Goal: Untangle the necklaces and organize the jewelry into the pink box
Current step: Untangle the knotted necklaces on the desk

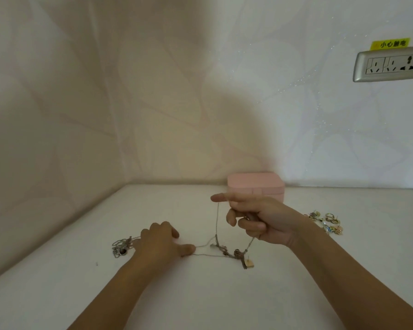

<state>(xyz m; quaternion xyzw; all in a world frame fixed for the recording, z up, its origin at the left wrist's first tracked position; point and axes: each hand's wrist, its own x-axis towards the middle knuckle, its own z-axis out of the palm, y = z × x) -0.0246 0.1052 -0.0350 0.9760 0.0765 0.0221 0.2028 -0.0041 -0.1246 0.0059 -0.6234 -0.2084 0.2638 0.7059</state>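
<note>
A tangled knot of thin necklaces (234, 252) with small charms lies on the white tabletop between my hands. My right hand (255, 220) is raised above it, index finger stretched out with a chain hanging from it, the other fingers curled round another strand. My left hand (162, 241) rests on the table and pinches a chain end at its thumb tip. A second heap of silver chains (122, 246) lies just left of my left hand. The pink box (255, 186), lid closed, stands behind my right hand near the wall.
A cluster of rings and small colourful jewelry (326, 221) lies on the table to the right of my right wrist. The white table (200, 294) meets walls at the back and left. A power socket (389, 65) sits high on the right wall.
</note>
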